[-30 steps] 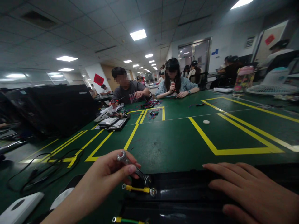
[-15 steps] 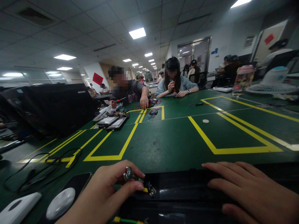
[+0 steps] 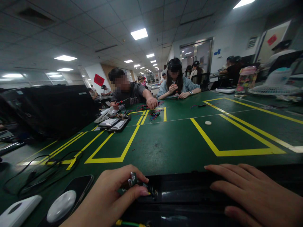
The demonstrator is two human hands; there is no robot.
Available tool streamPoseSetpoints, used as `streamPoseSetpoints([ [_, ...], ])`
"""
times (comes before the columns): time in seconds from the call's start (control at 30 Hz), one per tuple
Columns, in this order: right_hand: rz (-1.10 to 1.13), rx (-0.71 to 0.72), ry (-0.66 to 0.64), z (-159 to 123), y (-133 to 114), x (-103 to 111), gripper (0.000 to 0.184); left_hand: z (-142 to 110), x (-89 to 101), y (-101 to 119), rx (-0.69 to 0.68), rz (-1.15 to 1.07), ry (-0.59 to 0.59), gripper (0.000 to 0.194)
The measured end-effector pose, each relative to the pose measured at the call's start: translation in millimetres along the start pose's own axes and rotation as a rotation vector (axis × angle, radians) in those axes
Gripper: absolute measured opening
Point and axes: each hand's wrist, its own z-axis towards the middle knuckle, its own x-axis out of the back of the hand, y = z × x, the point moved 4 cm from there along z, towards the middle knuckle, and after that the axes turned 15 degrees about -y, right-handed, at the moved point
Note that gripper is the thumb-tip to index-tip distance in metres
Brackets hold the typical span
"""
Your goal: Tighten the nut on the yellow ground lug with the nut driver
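Between the thumb and fingers of my left hand point(image 3: 118, 189) is a small wrench point(image 3: 133, 179); its shiny jaw end sticks out on the left. The wrench's other end meets a dark spot with a bit of yellow at the left part of a long black panel point(image 3: 182, 189). What it touches there is partly hidden by my thumb. My right hand point(image 3: 255, 195) lies with fingers stretched over the panel's right part, holding nothing. Below my left hand, a green-and-yellow wire point(image 3: 129, 223) shows at the bottom edge.
Left of my arm lie a phone point(image 3: 82, 189), a white mouse point(image 3: 62, 206), a white box point(image 3: 21, 211) and black cables point(image 3: 40, 176). A black case point(image 3: 49, 110) stands far left. Across the green table point(image 3: 165, 145) two people handle small wired parts point(image 3: 155, 115).
The wrench and my left fingertips have shifted slightly to the right. Across the table, a co-worker's hand has moved right over the wired parts. My right hand stays in place.
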Motion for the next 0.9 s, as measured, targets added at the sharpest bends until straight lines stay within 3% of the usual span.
streamPoseSetpoints([
  [0.13,-0.036,0.001,0.038,-1.7,0.6,-1.2,0.048,-0.4,0.8,2.6,0.007,0.000,-0.007,0.021],
  [0.23,0.117,-0.048,0.060,0.1,1.4,1.5,0.042,0.0,1.6,3.9,0.003,0.003,-0.009,0.022],
  [0.37,0.327,-0.146,0.162,9.7,-1.9,11.0,0.060,0.5,1.6,3.0,0.014,0.008,-0.016,0.022],
  [0.57,0.335,-0.142,0.171,21.4,-11.5,15.5,0.067,2.4,0.6,0.0,-0.006,0.002,-0.028,0.021],
  [0.9,0.331,-0.140,0.174,14.9,-7.0,11.3,0.064,1.1,0.6,-1.5,-0.002,-0.018,-0.045,0.025],
])
